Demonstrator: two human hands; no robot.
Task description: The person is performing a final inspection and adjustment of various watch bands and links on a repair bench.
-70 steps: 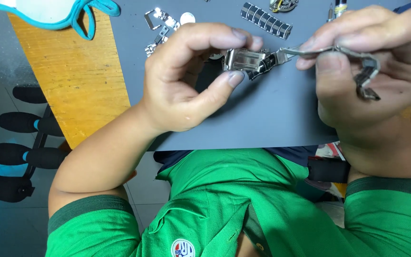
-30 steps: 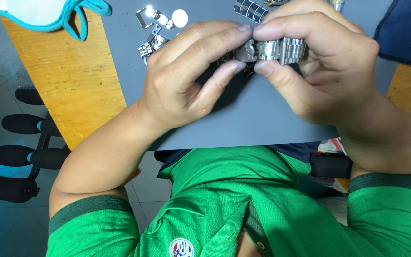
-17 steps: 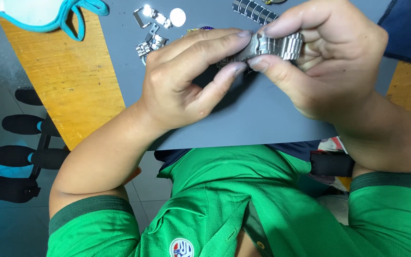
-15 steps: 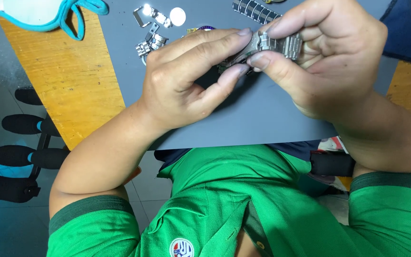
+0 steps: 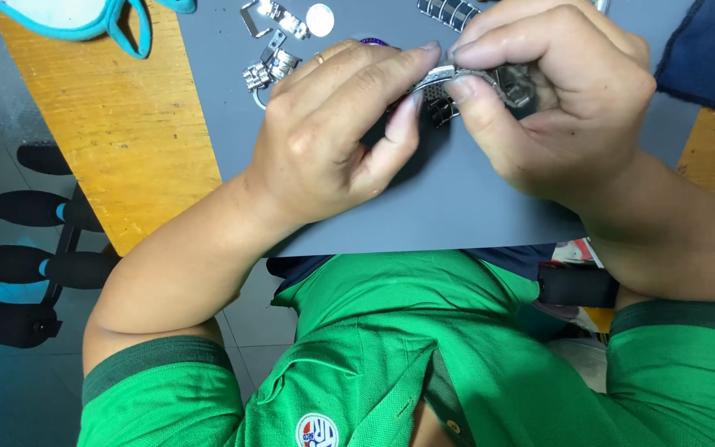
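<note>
Here the person in the green shirt is leaning over the yellow wooden bench point(image 5: 117, 141), which is carrying a flat grey work mat point(image 5: 457, 207). The left hand point(image 5: 333, 141) is reaching in from the lower left and the right hand point(image 5: 556, 108) is coming in from the right, and they are meeting over the far middle of the mat. Between them they are holding a silver metal link watch band point(image 5: 465, 81) just above the mat. Its long axis is running roughly left to right, from one hand's fingertips to the other's. The left fingers point(image 5: 407, 70) are pinching its near end, thumb underneath; the right fingers point(image 5: 506, 41) are curling tight around the other end, hiding much of it. Both hands are equally close, each gripping. Further off, beyond the left hand, small loose silver band pieces point(image 5: 271, 66) and a round white disc point(image 5: 319, 18) are lying on the mat, well apart from the fingers.
</note>
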